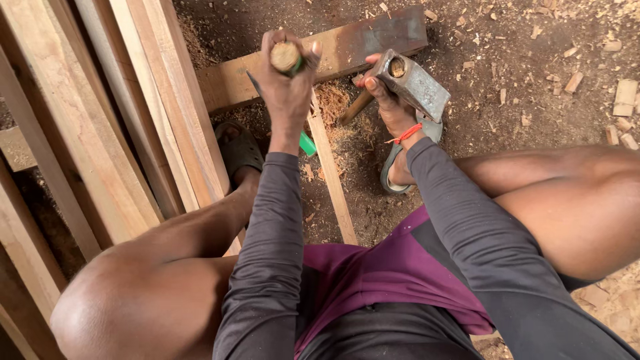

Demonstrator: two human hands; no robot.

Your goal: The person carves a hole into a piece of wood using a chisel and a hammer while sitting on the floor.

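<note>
Wooden and round at its butt, the chisel handle [285,57] sits at upper centre of the frame, my left hand [287,87] wrapped tightly around it, fingers pressed together on the shaft. Just right of it, my right hand [390,100] is clamped on the wooden shaft of a hammer [413,83], whose grey steel head is raised beside the chisel. Below both, a thin wooden strip [330,173] runs down the middle over sawdust. A dark-ended plank [333,57] crosses behind. Pale boards [120,120] lean at the left.
</note>
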